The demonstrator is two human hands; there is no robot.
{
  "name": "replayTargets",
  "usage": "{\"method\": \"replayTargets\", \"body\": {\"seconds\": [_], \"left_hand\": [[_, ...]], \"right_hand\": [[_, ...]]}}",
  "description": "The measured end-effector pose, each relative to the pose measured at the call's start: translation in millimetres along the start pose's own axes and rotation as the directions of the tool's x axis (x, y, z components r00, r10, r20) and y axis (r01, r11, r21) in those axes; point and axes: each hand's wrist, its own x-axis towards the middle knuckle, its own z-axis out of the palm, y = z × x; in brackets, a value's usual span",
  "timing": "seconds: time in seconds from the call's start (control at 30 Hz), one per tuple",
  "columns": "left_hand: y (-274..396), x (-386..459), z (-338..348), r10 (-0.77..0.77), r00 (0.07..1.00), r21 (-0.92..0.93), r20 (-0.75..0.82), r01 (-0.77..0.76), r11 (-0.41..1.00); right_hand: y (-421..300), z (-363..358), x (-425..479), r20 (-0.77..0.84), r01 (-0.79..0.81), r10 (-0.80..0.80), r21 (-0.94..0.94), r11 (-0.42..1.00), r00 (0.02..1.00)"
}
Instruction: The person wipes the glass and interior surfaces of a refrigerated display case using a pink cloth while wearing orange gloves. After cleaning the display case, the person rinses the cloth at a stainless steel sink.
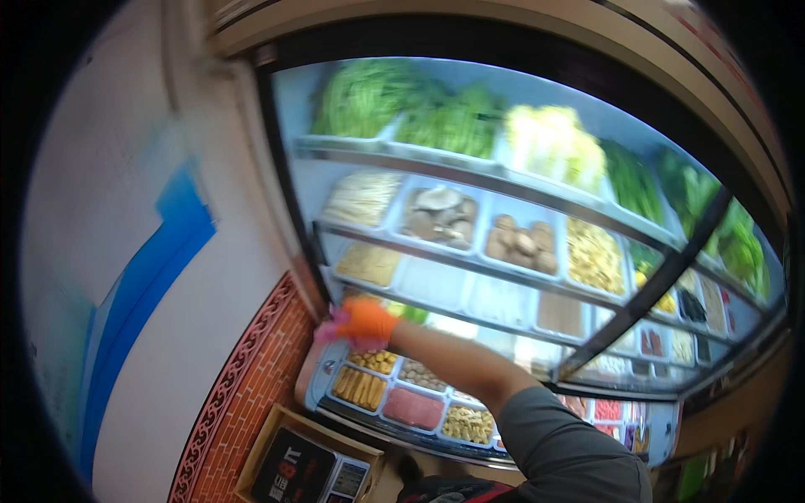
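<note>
My right hand (370, 319), in an orange glove, reaches left across a glass-fronted display fridge. Bunched in its fingers is a pink cloth (328, 331), blurred by motion. Hand and cloth are at the lower left corner of the black door frame (290, 188); whether the cloth presses on the frame I cannot tell. Just below them, trays hold yellow-brown food pieces (372, 361) and brown stick-shaped pieces (359, 388). My forearm hides part of the lower trays. My left hand is out of view.
Shelves hold leafy greens (449, 119), a pale cabbage (553, 144) and mushrooms (521, 244). A tray of pink meat (413, 407) sits in the front row. At the lower left stands an open cardboard box (277, 418) beside a brick-patterned wall panel (251, 390). A dark bar (654, 283) crosses the glass.
</note>
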Motion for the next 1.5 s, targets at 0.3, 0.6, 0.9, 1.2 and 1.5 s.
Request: {"method": "replayTargets", "body": {"seconds": [0.3, 0.6, 0.9, 1.2, 1.5], "left_hand": [[175, -101, 126, 0.553, 0.832, 0.098, 0.042, -0.554, 0.827], [443, -282, 433, 0.697, 0.172, -0.026, 0.696, -0.964, 0.264], [564, -477, 667, 0.289, -0.385, -0.317, 0.876, -0.012, 0.948], [569, -458, 795, 0.532, -0.026, -0.486, 0.846, -0.446, 0.751], [652, -334, 787, 0.615, 0.353, -0.368, 0.705, -0.56, 0.742]], "right_hand": [[482, 163, -488, -0.109, -0.656, 0.647, -0.095, 0.749, 0.754], [536, 290, -920, -0.511, 0.002, 0.852, 0.858, 0.514, -0.114], [456, 221, -999, -0.534, 0.796, 0.741, 0.19, 0.574, -0.407], [438, 55, -1038, -0.723, 0.06, 0.638, 0.648, 0.76, -0.264], [524, -95, -1106, -0.892, -0.16, 0.423, 0.446, 0.881, -0.159]]}}
